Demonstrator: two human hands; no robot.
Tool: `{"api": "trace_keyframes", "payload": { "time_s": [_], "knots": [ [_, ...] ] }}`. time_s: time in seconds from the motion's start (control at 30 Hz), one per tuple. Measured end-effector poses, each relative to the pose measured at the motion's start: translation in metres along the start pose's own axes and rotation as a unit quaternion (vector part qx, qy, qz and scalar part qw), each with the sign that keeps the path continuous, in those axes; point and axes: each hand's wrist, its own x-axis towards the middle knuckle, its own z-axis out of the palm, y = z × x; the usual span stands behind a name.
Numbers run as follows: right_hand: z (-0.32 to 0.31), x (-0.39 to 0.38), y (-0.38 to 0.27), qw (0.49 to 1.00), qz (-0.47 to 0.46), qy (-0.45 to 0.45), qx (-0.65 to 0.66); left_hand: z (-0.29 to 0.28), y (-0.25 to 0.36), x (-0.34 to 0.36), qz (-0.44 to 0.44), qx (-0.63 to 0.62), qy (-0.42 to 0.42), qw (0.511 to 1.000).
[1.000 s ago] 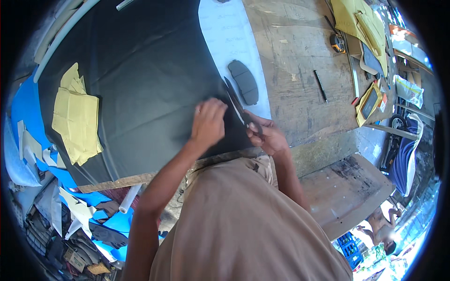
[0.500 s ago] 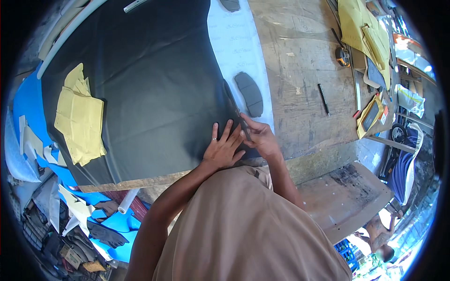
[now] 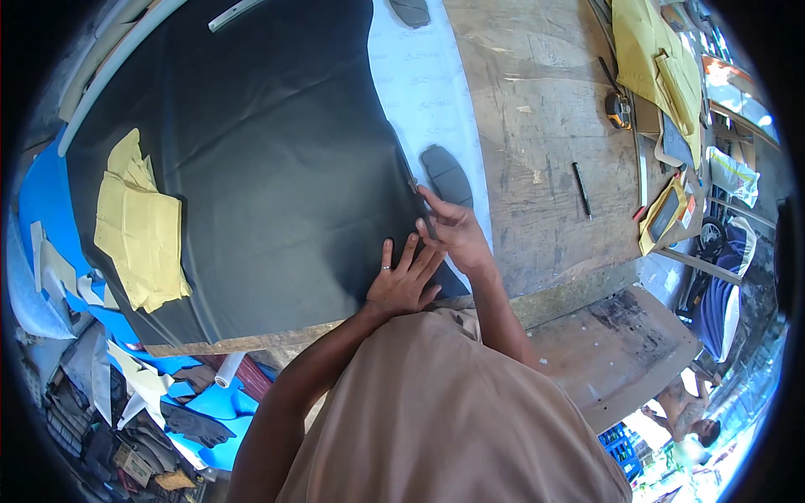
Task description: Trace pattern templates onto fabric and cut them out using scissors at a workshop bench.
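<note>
Big black sheet [image 3: 251,168] covers most of the left side of the wooden table [image 3: 545,126], and its right edge curves down along a white sheet [image 3: 419,75] lying just beside it. The left hand [image 3: 404,281] is pressed flat on the black sheet near its lower right corner, fingers spread wide, a ring on one finger. The right hand [image 3: 453,235] sits right next to it, touching the left fingertips, and it's pinched around a thin dark tool [image 3: 417,201] that runs along the edge of the black sheet. Can't tell if it's a knife or a pen, too small.

Just past the right hand there's a dark grey sole-shaped piece [image 3: 446,174] lying on the white sheet, and another dark piece [image 3: 411,12] up at the top edge of the view.

Over on the left part of the black sheet sits a pile of yellow paper pieces [image 3: 138,226]. Further right on the bare wood there's a black pen [image 3: 581,189], a tape measure [image 3: 619,111], and more yellow paper [image 3: 650,50] near the top right corner. Blue and yellow scraps [image 3: 184,402] are on the floor below the table's near edge
</note>
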Motion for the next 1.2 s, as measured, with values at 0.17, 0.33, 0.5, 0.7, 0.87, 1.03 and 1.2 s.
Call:
{"api": "trace_keyframes", "payload": {
  "time_s": [0.17,0.33,0.5,0.7,0.87,1.03,1.2],
  "knots": [
    [0.012,0.009,-0.009,1.000,0.007,0.017,0.005,0.000,-0.001,-0.001,0.001,0.006,0.010,1.000],
    [0.022,0.020,-0.024,0.999,0.023,0.034,0.007,-0.002,-0.002,0.002,0.009,0.026,0.010,1.000],
    [0.032,0.036,-0.031,0.998,0.028,0.039,0.032,-0.003,-0.002,0.002,0.011,0.038,0.010,0.999],
    [0.047,0.064,-0.037,0.998,0.009,0.040,0.044,-0.005,-0.002,0.002,0.010,0.028,0.002,1.000],
    [0.064,0.078,-0.041,0.995,-0.002,0.037,0.088,-0.003,-0.004,0.000,0.016,0.021,0.008,1.000],
    [0.073,0.097,-0.038,0.993,-0.028,0.045,0.103,0.000,-0.005,-0.001,0.024,-0.005,-0.003,1.000],
    [0.087,0.111,-0.046,0.991,-0.023,0.049,0.123,-0.004,-0.008,-0.003,0.036,-0.037,-0.020,0.998]
  ]
}}
